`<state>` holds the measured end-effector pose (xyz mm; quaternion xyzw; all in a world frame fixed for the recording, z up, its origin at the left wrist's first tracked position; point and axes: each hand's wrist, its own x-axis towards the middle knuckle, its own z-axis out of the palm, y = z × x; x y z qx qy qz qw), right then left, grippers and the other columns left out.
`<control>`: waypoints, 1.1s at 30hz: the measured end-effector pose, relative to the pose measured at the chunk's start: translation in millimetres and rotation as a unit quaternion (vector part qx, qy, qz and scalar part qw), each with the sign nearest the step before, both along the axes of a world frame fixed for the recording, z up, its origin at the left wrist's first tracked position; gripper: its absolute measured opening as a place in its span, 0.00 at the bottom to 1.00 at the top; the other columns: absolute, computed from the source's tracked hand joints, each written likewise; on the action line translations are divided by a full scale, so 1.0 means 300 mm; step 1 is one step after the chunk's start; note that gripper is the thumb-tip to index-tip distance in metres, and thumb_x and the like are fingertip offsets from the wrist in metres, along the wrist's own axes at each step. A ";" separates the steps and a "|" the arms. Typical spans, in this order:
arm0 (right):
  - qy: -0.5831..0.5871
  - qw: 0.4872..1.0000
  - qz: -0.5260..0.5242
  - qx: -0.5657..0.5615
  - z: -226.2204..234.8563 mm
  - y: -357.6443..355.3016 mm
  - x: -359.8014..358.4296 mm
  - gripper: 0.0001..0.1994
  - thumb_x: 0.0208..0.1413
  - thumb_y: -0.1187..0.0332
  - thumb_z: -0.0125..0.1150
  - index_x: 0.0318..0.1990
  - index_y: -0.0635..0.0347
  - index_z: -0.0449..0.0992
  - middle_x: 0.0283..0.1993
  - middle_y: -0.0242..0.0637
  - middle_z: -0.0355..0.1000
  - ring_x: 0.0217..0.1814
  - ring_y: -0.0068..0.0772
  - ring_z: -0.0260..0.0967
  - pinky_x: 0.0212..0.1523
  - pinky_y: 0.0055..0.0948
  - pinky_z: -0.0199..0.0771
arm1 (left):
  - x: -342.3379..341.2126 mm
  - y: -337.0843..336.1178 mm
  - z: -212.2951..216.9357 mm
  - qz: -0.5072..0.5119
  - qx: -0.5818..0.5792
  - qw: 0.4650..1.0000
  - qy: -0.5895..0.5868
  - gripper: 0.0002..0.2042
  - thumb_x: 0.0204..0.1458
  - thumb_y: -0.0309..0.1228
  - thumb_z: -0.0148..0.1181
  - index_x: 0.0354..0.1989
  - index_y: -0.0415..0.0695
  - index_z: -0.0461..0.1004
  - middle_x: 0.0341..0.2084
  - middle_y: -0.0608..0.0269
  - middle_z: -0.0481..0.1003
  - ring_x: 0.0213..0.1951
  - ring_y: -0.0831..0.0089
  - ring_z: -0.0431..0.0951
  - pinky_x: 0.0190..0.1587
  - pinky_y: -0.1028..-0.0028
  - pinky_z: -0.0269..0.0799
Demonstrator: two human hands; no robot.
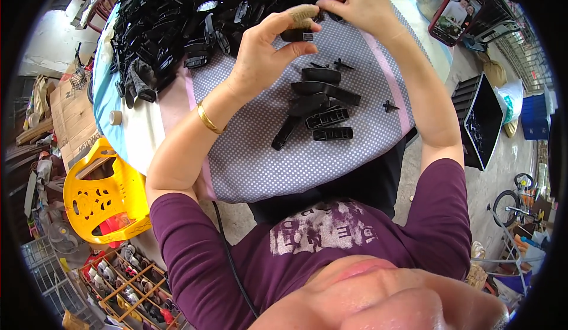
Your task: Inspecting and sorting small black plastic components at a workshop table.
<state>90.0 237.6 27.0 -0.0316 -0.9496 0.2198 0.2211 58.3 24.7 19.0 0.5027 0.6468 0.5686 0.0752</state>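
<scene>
My left hand [269, 49] is raised over the dotted grey cloth [266, 152], its taped thumb and fingers pinching a small black plastic part [296, 34]. A gold bangle sits on that wrist. My right hand [358, 3] rests further back, fingers closed on another black part at the edge of a big heap of black plastic parts [177, 16]. Below both hands lie several loose black pieces [322, 108], some long and curved, some slotted and rectangular.
A phone in a red case [454, 11] stands at the table's right end. A black crate [482, 120] sits on the floor to the right. A yellow plastic chair [100, 197] and a shoe rack [130, 282] are at the left.
</scene>
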 end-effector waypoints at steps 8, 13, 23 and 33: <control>-0.026 0.994 -0.018 0.108 -0.043 0.025 0.005 0.19 0.46 0.61 0.60 0.47 0.56 0.72 0.38 0.43 0.75 0.40 0.44 0.73 0.42 0.35 0.74 | -0.018 0.000 -0.011 -0.020 0.019 0.996 -0.084 0.27 0.46 0.19 0.61 0.57 0.43 0.64 0.42 0.59 0.75 0.43 0.78 0.74 0.48 0.79 0.72; 0.074 0.996 -0.020 -0.050 -0.033 0.058 -0.006 0.14 0.40 0.68 0.66 0.35 0.65 0.74 0.30 0.46 0.74 0.33 0.43 0.73 0.36 0.35 0.72 | 0.006 -0.020 0.006 -0.121 -0.172 0.975 -0.068 0.19 0.46 0.34 0.65 0.47 0.40 0.73 0.33 0.59 0.78 0.34 0.74 0.76 0.42 0.77 0.72; 0.179 0.967 -0.018 -0.178 0.022 -0.016 0.007 0.13 0.43 0.68 0.67 0.32 0.66 0.71 0.25 0.42 0.72 0.27 0.30 0.71 0.29 0.27 0.69 | -0.131 0.174 0.017 0.181 -0.198 0.913 0.309 0.13 0.47 0.38 0.61 0.32 0.38 0.77 0.28 0.53 0.75 0.32 0.61 0.77 0.34 0.69 0.73; 0.177 0.957 0.047 -0.226 -0.011 -0.045 0.011 0.11 0.46 0.69 0.65 0.31 0.66 0.70 0.22 0.41 0.71 0.23 0.27 0.69 0.27 0.26 0.69 | -0.131 0.246 -0.012 0.284 -0.276 0.844 0.362 0.13 0.42 0.31 0.64 0.37 0.42 0.74 0.37 0.55 0.72 0.41 0.60 0.74 0.43 0.67 0.71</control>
